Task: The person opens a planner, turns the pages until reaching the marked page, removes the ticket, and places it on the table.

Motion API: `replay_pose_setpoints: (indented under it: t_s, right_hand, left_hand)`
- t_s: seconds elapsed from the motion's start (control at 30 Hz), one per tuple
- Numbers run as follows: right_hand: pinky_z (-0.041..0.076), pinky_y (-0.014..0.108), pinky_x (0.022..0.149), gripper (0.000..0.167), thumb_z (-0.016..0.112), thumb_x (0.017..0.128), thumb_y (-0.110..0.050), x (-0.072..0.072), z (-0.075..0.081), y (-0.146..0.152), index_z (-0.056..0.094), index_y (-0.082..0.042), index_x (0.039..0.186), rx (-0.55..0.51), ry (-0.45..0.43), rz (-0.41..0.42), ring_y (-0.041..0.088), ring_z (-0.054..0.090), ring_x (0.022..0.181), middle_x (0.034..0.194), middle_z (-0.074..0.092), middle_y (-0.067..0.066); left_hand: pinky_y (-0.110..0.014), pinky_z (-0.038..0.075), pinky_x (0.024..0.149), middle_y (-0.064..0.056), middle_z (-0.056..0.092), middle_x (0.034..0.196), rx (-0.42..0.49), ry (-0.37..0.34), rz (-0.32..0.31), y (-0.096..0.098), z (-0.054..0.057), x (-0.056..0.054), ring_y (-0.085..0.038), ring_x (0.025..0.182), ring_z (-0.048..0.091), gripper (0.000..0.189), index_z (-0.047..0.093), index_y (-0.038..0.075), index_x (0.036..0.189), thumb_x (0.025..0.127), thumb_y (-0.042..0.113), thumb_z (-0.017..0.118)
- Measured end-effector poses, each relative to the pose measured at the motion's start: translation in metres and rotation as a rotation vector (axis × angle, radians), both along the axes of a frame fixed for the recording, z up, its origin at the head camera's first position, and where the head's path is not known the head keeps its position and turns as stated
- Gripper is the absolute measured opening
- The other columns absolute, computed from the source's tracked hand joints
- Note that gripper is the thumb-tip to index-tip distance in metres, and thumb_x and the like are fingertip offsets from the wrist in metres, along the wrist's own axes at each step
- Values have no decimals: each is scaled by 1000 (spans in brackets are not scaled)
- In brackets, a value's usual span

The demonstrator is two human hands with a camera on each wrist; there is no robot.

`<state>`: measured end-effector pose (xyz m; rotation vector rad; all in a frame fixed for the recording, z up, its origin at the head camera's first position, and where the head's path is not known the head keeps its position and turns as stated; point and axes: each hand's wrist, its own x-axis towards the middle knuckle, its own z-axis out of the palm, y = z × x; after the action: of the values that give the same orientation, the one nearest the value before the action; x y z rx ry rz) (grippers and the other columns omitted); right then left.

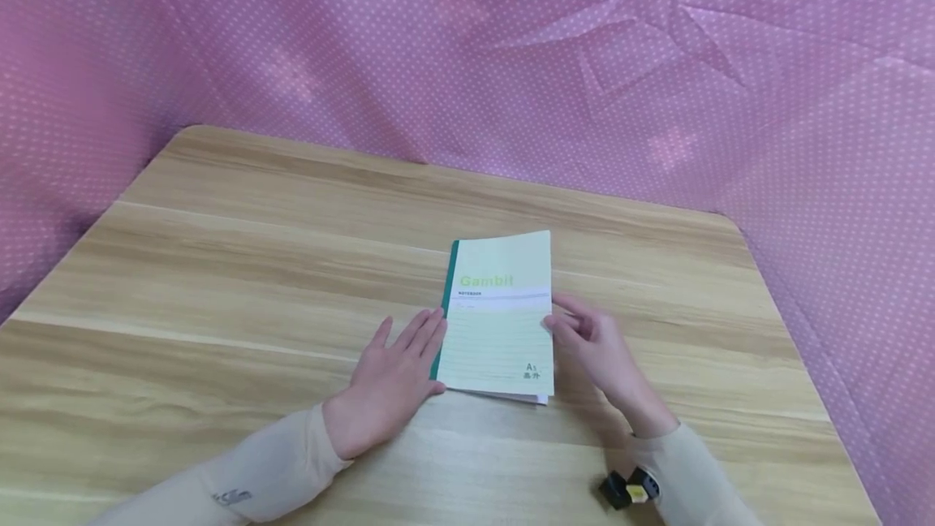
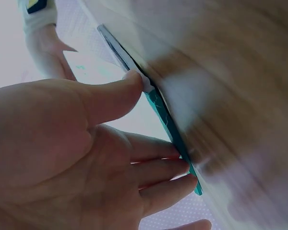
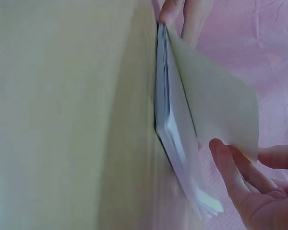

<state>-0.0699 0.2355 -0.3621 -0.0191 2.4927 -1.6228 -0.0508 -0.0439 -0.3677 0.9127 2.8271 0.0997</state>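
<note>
A pale green notebook (image 1: pixel 500 343) with a dark green spine lies on the wooden table, its "Gambit" lettering facing up. My left hand (image 1: pixel 390 384) rests along the spine side with fingers straight; in the left wrist view its thumb and fingertips touch the green spine (image 2: pixel 164 115). At the opposite edge, my right hand (image 1: pixel 602 355) pinches the front cover between thumb and fingers. The right wrist view shows this cover (image 3: pixel 223 105) lifted at an angle away from the white pages (image 3: pixel 177 134), with fingertips on its inner side.
The wooden table (image 1: pixel 219 282) has rounded far corners. Pink dotted cloth (image 1: pixel 438 63) hangs behind and at both sides of it. A small black device with a yellow label (image 1: pixel 635 493) sits at the right wrist.
</note>
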Motion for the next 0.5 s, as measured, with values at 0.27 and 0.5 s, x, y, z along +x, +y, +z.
replay_pose_setpoints:
  t_s: [0.27, 0.5]
  right_hand:
    - [53, 32, 88, 43, 56, 100, -11, 18, 12, -16, 49, 3, 140, -111, 73, 6, 26, 68, 103, 118, 66, 24]
    - [53, 36, 90, 38, 47, 103, -4, 15, 19, -42, 47, 9, 139, -224, 271, 187, 19, 64, 110, 129, 60, 24]
  left_hand:
    - [-55, 21, 114, -12, 16, 162, 185, 28, -26, 3, 4, 1, -26, 148, 18, 78, 22, 0, 154, 100, 46, 51]
    - [-51, 24, 114, -7, 10, 164, 350, 270, -111, 12, 22, 0, -20, 149, 13, 83, 12, 5, 157, 99, 50, 50]
